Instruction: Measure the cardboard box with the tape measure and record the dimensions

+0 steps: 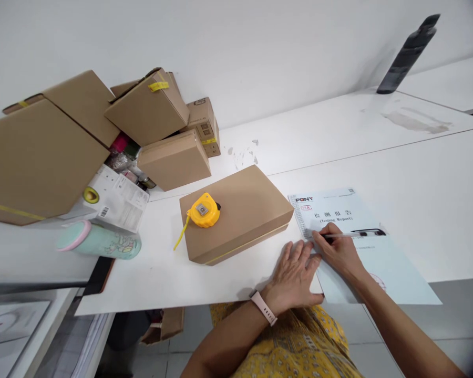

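My right hand (339,251) is closed around a pen (357,234), its tip at the left edge of a pale blue testing report booklet (394,262) on the white table (418,178). My left hand (294,273) lies flat with fingers stretched out, pressing the booklet's lower left corner; a pink watch is on its wrist. Left of the hands sits a flat brown cardboard box (244,210) with a yellow tape measure (203,211) resting on its lid.
A pile of cardboard boxes (150,110) stands at the back left, with a white printed carton (118,199) and a mint-green bottle (98,241) lying in front. A dark slanted object (410,52) leans at the far right wall.
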`<state>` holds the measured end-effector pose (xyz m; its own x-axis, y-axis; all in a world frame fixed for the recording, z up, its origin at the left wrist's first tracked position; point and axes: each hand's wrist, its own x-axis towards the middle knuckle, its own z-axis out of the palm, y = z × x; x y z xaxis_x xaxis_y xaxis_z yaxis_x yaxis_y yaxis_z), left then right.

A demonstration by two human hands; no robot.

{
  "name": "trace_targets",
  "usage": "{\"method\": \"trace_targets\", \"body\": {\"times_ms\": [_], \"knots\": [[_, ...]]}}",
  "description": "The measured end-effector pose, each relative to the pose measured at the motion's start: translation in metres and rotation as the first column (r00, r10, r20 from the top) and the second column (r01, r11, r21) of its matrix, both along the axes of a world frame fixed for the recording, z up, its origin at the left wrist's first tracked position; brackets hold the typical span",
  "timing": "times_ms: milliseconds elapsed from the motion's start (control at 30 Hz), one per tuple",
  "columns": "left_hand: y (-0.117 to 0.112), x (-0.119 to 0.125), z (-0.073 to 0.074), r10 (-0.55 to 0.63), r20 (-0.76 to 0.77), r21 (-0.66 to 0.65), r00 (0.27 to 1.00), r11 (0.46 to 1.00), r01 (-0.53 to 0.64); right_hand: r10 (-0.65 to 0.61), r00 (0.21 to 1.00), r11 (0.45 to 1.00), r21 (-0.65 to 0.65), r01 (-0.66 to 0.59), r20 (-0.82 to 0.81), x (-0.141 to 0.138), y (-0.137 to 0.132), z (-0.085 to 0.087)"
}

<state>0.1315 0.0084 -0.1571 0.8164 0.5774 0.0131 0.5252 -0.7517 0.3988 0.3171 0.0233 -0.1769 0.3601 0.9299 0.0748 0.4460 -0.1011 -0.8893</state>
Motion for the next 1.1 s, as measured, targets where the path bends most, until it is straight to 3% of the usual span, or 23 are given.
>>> {"method": "trace_targets", "body": {"times_ms": [600, 900, 967, 1100], "knots": [[0.001, 0.000, 0.000, -0.002, 0.001, -0.029, 1.000, 1.000, 0.002, -0.001, 1.000, 1.000, -0.001, 0.001, 0.007, -0.002, -0.001, 0.006], [0.001, -0.001, 0.001, -0.001, 0.009, -0.017, 1.000, 1.000, 0.001, -0.056, 0.998, 0.997, 0.048, 0.056, 0.007, 0.002, 0.000, -0.001], [0.001, -0.001, 0.001, -0.001, 0.027, -0.027, 1.000, 1.000, 0.002, -0.073, 0.995, 0.995, 0.080, 0.068, 0.064, 0.005, 0.001, -0.004], [-0.002, -0.007, 0.011, 0.028, 0.114, -0.083, 0.993, 0.996, -0.019, -0.015, 0.960, 0.985, 0.167, -0.034, 0.281, 0.010, 0.002, -0.014]]}}
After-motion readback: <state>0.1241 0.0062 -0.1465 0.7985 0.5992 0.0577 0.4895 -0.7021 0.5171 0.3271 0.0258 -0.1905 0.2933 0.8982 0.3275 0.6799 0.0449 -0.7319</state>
